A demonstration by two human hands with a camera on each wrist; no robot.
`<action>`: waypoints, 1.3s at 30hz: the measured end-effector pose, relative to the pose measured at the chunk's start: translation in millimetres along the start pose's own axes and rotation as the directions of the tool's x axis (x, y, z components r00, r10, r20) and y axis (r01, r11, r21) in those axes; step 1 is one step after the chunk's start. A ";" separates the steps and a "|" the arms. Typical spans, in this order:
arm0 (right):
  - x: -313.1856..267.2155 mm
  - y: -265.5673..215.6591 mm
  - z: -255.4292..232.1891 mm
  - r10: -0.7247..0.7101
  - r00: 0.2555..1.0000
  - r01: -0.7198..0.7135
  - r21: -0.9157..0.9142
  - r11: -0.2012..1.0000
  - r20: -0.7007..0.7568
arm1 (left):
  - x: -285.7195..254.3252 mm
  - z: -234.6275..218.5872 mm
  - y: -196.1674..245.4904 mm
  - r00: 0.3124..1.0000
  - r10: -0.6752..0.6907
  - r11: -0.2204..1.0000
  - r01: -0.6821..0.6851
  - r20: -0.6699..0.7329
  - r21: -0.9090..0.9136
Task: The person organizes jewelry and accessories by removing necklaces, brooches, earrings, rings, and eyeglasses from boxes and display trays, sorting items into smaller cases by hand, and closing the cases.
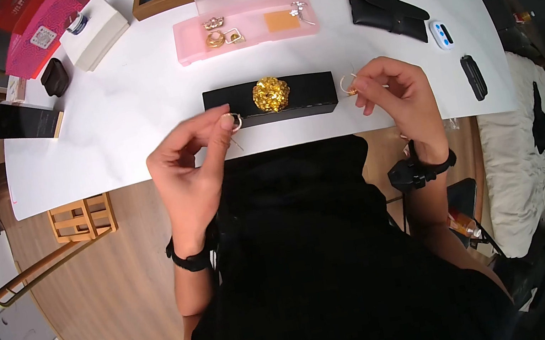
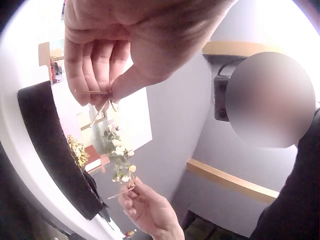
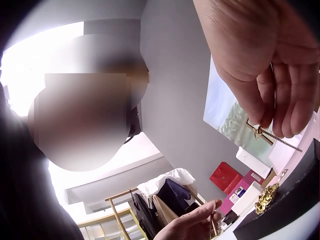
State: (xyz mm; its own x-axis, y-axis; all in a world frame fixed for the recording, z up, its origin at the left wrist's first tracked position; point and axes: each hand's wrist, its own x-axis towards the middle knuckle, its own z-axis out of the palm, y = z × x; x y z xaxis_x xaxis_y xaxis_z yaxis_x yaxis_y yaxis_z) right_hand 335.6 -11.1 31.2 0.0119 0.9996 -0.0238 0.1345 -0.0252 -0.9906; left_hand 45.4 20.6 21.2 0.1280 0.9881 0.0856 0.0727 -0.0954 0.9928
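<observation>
In the head view my left hand [image 1: 186, 152] pinches a small hoop earring [image 1: 238, 122] between thumb and fingertips, at the near left edge of a long black box [image 1: 310, 95]. My right hand [image 1: 405, 101] pinches another thin hoop earring [image 1: 344, 83] just off the box's right end. The left wrist view shows a straight thin part [image 2: 95, 92] on the left earring, crossing the fingertips. A gold star-like bit [image 3: 258, 132] and a thin bar show on the right one. On the box sits a shiny gold crumpled-looking ornament [image 1: 271, 94].
Behind the box lies a pink case [image 1: 188, 51], lid raised, with several pieces of jewelry. A wooden-edged tray [image 1: 148, 9] stands farther back. Black pouches [image 1: 387, 14], a small white device [image 1: 441, 35] and a black clip [image 1: 473, 77] lie right; boxes [image 1: 99, 37] stand left.
</observation>
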 end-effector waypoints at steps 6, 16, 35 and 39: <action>-1.8 4.0 2.8 -0.008 1.000 0.008 0.016 1.000 -0.003 | 19.2 -1.9 -1.5 0.999 -0.007 0.991 0.012 -0.041 0.135; -2.4 -0.3 4.4 -0.025 0.999 0.025 -0.009 1.000 -0.025 | 35.1 4.1 -3.9 1.000 0.020 0.928 -0.017 -0.004 0.373; -5.2 2.6 9.7 -0.005 1.000 0.005 0.034 0.999 0.001 | 41.5 1.1 -28.3 1.000 0.008 0.955 -0.011 0.013 0.297; -6.0 -1.1 12.5 -0.013 1.000 0.013 0.041 0.999 0.003 | 33.2 6.6 -7.9 0.980 0.122 0.976 -0.090 -0.157 0.200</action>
State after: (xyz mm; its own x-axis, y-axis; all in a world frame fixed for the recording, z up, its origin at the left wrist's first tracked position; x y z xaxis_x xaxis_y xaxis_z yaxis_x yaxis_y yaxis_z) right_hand 323.0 -17.0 30.7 0.0076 0.9999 -0.0111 0.0940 -0.0118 -0.9955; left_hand 55.6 53.4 15.6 -0.0205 0.9757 0.2183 0.2572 -0.2058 0.9442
